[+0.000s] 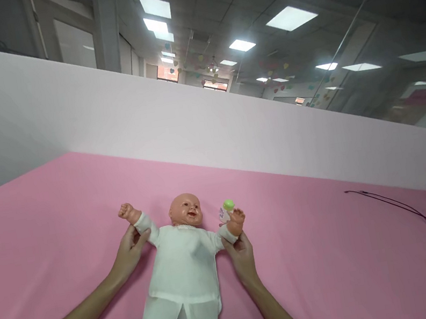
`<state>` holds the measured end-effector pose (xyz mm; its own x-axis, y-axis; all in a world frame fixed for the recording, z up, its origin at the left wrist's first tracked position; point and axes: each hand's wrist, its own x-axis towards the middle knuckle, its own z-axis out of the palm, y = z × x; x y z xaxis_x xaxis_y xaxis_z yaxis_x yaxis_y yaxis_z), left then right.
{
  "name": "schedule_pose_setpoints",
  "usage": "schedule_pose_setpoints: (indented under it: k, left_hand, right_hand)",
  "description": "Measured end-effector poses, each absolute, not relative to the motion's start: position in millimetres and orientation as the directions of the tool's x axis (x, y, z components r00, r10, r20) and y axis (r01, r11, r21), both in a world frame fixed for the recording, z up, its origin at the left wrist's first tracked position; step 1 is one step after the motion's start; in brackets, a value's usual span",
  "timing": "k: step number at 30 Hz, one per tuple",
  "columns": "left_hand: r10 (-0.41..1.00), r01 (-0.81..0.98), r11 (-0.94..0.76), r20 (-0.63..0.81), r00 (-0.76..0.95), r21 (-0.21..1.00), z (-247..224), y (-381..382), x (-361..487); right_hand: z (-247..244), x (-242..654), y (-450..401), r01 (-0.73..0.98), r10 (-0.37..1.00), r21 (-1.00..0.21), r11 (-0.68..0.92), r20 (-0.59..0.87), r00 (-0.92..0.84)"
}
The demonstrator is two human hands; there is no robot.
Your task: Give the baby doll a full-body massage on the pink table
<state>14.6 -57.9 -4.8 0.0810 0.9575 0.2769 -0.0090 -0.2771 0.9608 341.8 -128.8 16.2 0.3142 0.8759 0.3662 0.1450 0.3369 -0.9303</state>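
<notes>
Here's the doll, face-up on the pink bench, held from both sides!
Left hand pinches one sleeve, right hand pinches the other: a balanced hold, probably meant to spread it evenly and stop it rolling.

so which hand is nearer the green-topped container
Right. The right hand holds the doll by one arm, near the green-topped container; the left hand holds the other arm, farther across.
</notes>
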Motion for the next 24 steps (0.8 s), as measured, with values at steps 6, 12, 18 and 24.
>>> schedule_pose_setpoints:
  k: [6,12,18,24]
  left_hand:
    - [0.537,0.255,-0.842,0.694,0.480,0.475,-2.3,-70.2,13.9]
    - [0.602,0.315,-0.798,0.681,0.417,0.513,-8.3,-69.4,13.8]
    - [0.962,0.166,-0.271,0.272,0.014,0.948,-4.4,-59.7,14.5]
    - [0.978,0.023,-0.207,0.207,0.002,0.978,3.1,-60.1,14.6]
  right_hand:
    - [13.5,331.9,-138.0,0.460,0.792,-0.664,0.590,0.586,-0.170]
    - [9.3,330.2,-135.7,0.454,0.831,-0.716,0.530,0.546,-0.108]
    - [11.9,339.1,-124.5,0.151,0.895,-0.951,0.270,0.306,0.326]
    - [14.6,341.1,-126.4,0.139,0.892,-0.947,0.289,0.319,0.319]
